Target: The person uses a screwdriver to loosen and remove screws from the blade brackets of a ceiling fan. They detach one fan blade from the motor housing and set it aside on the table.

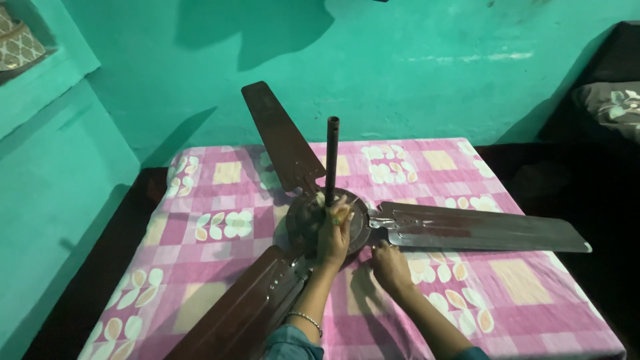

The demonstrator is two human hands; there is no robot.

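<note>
Fingertips hidden; left hand [335,233] wraps the fan [313,220] rod [331,160] base, right hand [389,265] fingers curled under the blade [480,230], grip unclear.

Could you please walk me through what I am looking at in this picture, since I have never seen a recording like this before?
There is no machine here: a person works with two bare hands, and the single picture comes from a camera worn on their head, looking down.

On a bed covered with a pink checked cloth with a leaf and flower pattern lies a brown ceiling fan, taken down and resting flat. Three long blades spread out from its round middle, and its dark rod stands straight up.

The left hand, with a bangle on the wrist, rests on the fan's middle at the foot of the rod. The right hand lies beside the hub, near the root of the right-hand blade; whether it grips anything I cannot tell.

Green walls stand behind.
</note>
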